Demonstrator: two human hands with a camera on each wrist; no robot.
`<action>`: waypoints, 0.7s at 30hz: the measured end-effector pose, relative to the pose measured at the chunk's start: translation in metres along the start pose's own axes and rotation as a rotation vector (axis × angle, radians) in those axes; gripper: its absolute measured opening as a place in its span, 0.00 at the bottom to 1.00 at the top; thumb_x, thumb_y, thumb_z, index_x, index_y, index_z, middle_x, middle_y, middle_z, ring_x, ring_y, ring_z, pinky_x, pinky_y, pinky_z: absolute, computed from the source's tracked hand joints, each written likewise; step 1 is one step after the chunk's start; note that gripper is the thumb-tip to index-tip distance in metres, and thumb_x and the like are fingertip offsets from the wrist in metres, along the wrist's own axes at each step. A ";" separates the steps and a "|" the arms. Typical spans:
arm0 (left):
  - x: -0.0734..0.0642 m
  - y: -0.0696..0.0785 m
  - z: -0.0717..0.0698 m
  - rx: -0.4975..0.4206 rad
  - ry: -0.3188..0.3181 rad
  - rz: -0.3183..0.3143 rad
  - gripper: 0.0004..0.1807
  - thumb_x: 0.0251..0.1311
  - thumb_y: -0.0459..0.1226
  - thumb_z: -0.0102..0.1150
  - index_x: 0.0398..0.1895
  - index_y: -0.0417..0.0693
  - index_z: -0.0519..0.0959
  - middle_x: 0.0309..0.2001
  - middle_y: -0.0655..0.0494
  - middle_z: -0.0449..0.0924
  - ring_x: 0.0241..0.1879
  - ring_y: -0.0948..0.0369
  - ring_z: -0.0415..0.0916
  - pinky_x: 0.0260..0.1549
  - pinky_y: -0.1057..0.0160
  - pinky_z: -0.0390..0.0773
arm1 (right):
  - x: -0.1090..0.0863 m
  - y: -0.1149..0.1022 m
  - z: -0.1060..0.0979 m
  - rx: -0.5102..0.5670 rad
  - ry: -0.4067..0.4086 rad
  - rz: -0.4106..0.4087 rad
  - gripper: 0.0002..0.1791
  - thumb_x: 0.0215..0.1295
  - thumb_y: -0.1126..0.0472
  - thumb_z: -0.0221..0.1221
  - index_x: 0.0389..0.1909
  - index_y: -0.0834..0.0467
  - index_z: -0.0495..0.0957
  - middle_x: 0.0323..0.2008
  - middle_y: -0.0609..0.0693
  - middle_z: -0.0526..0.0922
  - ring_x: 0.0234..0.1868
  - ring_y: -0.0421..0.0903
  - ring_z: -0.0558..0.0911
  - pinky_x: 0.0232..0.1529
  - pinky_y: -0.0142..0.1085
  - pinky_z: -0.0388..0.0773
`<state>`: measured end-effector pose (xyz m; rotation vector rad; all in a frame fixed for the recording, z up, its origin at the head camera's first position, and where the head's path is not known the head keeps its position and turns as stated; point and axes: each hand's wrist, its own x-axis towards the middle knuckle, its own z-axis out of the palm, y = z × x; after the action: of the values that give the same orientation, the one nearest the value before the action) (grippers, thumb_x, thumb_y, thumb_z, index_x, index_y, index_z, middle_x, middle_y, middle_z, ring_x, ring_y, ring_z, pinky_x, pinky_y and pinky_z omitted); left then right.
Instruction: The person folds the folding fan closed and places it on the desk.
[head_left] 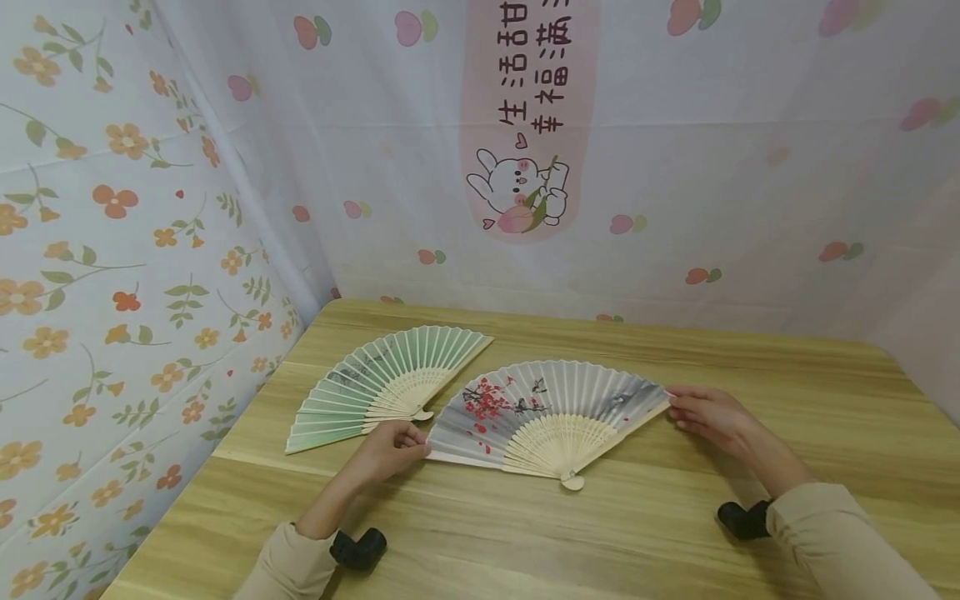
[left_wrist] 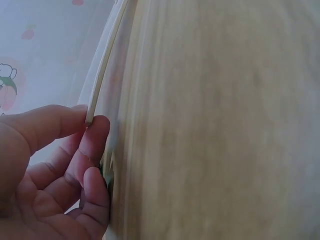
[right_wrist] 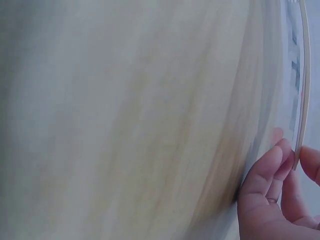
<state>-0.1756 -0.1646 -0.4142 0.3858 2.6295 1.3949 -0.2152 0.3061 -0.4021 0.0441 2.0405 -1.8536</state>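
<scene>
Head view: Left hand [head_left: 390,451] and right hand [head_left: 711,417] pinch opposite edges of the spread floral fan [head_left: 555,390], right of the green fan [head_left: 397,367], apparently positioning it; next likely calls for gentle, even pressure.

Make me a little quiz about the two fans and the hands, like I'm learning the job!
1. True or false: the green fan lies spread open on the table.

2. Count: how many hands are holding the grey-and-white fan?

3. Fill in the blank: the bright red pictures on the grey-and-white fan look like ____.

Key:
1. True.
2. Two: the left hand pinches one end and the right hand pinches the other.
3. Blossoms.
</scene>
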 end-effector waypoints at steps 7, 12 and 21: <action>0.001 0.000 0.001 -0.010 -0.017 0.000 0.08 0.51 0.34 0.59 0.30 0.36 0.78 0.25 0.54 0.77 0.27 0.63 0.72 0.25 0.67 0.72 | -0.005 0.001 -0.002 0.170 -0.038 -0.007 0.15 0.64 0.66 0.50 0.51 0.63 0.69 0.33 0.45 0.78 0.35 0.39 0.78 0.40 0.30 0.76; -0.001 0.003 -0.001 -0.019 -0.024 0.036 0.10 0.52 0.33 0.59 0.34 0.32 0.79 0.28 0.50 0.79 0.28 0.62 0.74 0.25 0.68 0.73 | -0.009 0.000 -0.003 0.224 -0.060 -0.023 0.08 0.64 0.67 0.49 0.41 0.56 0.72 0.34 0.47 0.77 0.37 0.40 0.78 0.41 0.30 0.75; -0.003 0.005 -0.006 -0.079 -0.027 0.045 0.10 0.56 0.33 0.56 0.35 0.31 0.78 0.28 0.48 0.78 0.22 0.61 0.72 0.16 0.66 0.74 | -0.017 0.000 -0.002 0.272 -0.119 -0.096 0.09 0.65 0.69 0.47 0.39 0.54 0.74 0.38 0.47 0.77 0.39 0.41 0.77 0.43 0.31 0.75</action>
<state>-0.1737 -0.1672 -0.4066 0.4533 2.5502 1.4917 -0.1998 0.3122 -0.3968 -0.0912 1.7286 -2.1279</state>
